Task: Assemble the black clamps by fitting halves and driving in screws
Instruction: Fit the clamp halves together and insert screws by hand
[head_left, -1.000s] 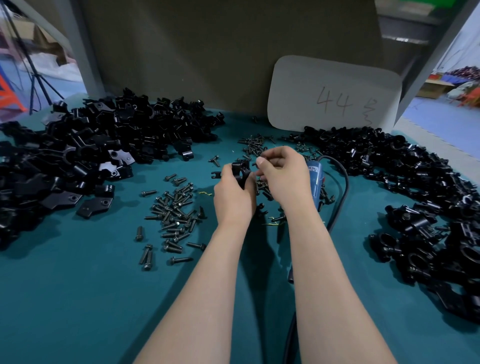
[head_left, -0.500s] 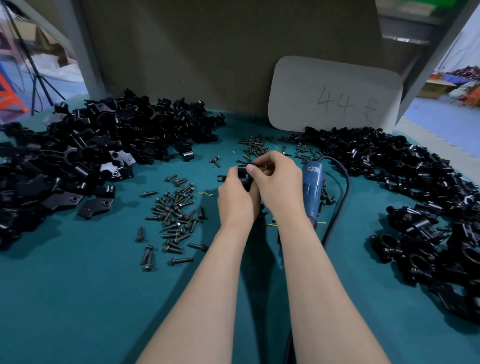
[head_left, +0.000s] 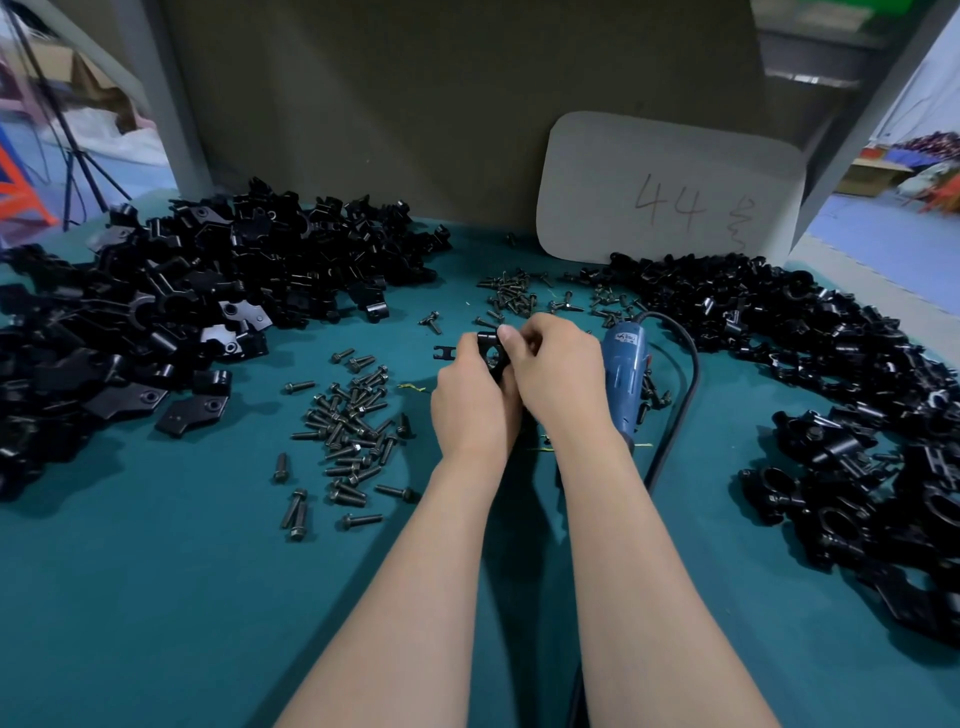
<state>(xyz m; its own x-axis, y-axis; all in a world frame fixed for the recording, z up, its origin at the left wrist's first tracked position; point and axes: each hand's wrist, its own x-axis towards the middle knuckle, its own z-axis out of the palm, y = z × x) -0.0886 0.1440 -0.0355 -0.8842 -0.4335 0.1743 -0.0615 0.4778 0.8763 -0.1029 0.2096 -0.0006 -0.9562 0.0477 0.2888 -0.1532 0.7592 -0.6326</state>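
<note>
left hand (head_left: 475, 410) cupped the black clamp (head_left: 491, 351) just left of the blue driver (head_left: 626, 369) | right hand (head_left: 558, 374) pinched its top edge | screws (head_left: 353, 421) lay further left of the driver | imo get it sitting flush before screwing

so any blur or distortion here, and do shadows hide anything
Head view: wide-angle bending curves the teal table top and tilts the grey posts; outer background is smeared; the small black clamp gripped by left hand and right hand is sharp; soft shadows lie under both forearms; the left pile of black clamp halves merges into darkness.
</note>
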